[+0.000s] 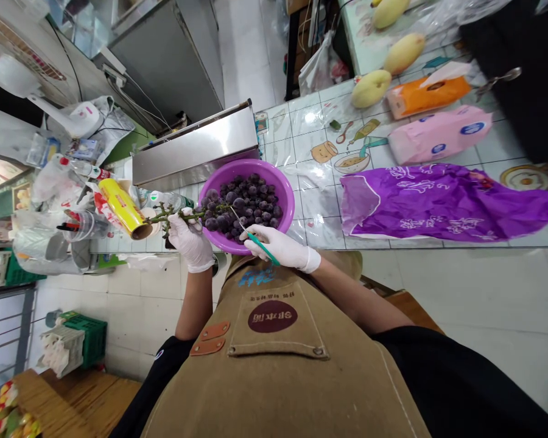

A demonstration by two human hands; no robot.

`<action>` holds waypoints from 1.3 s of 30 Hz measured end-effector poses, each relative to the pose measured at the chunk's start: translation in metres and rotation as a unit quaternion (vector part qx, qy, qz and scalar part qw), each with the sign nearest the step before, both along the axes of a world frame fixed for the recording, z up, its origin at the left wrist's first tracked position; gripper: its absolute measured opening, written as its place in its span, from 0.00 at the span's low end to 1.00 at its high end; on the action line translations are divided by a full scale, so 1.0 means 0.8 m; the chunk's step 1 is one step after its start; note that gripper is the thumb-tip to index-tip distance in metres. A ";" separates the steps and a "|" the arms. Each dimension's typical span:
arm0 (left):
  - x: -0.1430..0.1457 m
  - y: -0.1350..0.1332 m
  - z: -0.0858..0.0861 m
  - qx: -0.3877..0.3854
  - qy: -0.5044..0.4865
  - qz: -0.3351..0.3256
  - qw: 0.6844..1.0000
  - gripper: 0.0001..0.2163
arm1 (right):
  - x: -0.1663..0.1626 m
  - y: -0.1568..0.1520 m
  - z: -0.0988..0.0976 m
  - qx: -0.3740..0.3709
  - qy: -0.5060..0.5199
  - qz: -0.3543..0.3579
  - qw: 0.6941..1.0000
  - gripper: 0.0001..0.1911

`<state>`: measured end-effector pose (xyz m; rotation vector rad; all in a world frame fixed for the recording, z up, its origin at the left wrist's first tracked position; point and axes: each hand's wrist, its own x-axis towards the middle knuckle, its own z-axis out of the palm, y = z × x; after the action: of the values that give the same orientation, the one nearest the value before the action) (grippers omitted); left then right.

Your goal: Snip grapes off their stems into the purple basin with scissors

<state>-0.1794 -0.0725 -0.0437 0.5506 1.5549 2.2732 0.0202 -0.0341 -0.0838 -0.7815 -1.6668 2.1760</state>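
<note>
A purple plastic bowl [283,188] full of dark grapes sits at the table's near edge. My left hand [189,240], in a white glove, grips a green grape stem [176,215] with dark grapes [217,220] hanging from it over the bowl's left rim. My right hand [283,246], also gloved, holds small scissors with green handles [256,238]; their blades point up into the bunch just above the bowl.
A purple plastic bag [438,201] lies right of the bowl, with pink [438,134] and orange [427,94] packs and mangoes [369,88] behind. A steel box [196,149] stands behind the bowl; a yellow roll [121,210], cups and bottles crowd the left.
</note>
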 end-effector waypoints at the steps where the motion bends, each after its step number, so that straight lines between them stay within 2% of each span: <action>1: 0.000 -0.001 0.002 0.007 -0.003 0.001 1.000 0.24 | 0.001 -0.001 0.001 -0.005 0.014 0.000 1.000 0.24; 3: 0.001 -0.003 0.006 0.019 -0.009 -0.004 1.000 0.26 | 0.003 -0.002 0.002 0.028 0.003 -0.013 1.000 0.25; 6: 0.002 -0.005 0.012 0.016 -0.006 -0.012 1.000 0.27 | 0.005 -0.004 0.005 0.120 -0.055 -0.049 0.990 0.23; 8: 0.004 -0.007 0.014 0.009 -0.002 -0.012 1.000 0.27 | 0.006 -0.005 0.006 0.145 -0.067 -0.064 0.985 0.22; 10: 0.006 -0.008 0.013 0.006 -0.001 -0.014 1.000 0.26 | 0.006 -0.006 0.006 0.125 -0.055 -0.063 0.989 0.20; 14: 0.006 -0.006 0.007 0.014 -0.011 -0.013 1.000 0.25 | 0.005 -0.008 0.005 0.039 -0.037 -0.035 0.998 0.18; 19: -0.004 0.006 -0.010 0.003 -0.077 -0.035 0.996 0.23 | 0.004 -0.006 0.002 -0.012 -0.053 -0.016 0.998 0.19; 21: -0.009 0.011 -0.016 0.003 -0.096 -0.041 0.995 0.23 | 0.004 -0.004 -0.001 -0.002 -0.054 -0.013 0.998 0.20; 25: -0.015 0.015 -0.020 0.014 -0.103 -0.045 0.994 0.26 | 0.005 -0.001 -0.005 0.118 -0.098 -0.032 0.988 0.21; 27: -0.016 0.014 -0.018 0.020 -0.093 -0.046 0.994 0.29 | 0.005 -0.001 -0.005 0.155 -0.134 -0.035 0.978 0.21; 30: -0.014 0.013 -0.012 0.025 -0.062 -0.039 0.997 0.29 | 0.005 0.001 -0.003 0.153 -0.146 -0.024 0.977 0.21; 33: -0.012 0.012 -0.009 -0.002 -0.031 -0.044 0.999 0.25 | 0.005 0.004 -0.002 0.133 -0.107 -0.024 0.985 0.23; 39: -0.016 0.004 -0.015 -0.020 -0.020 -0.079 0.996 0.19 | 0.004 0.007 -0.011 0.100 -0.050 -0.025 0.993 0.27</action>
<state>-0.1920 -0.0693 -0.0555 0.5924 1.4797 2.1186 0.0237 -0.0284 -0.0923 -0.8785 -1.8578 1.9283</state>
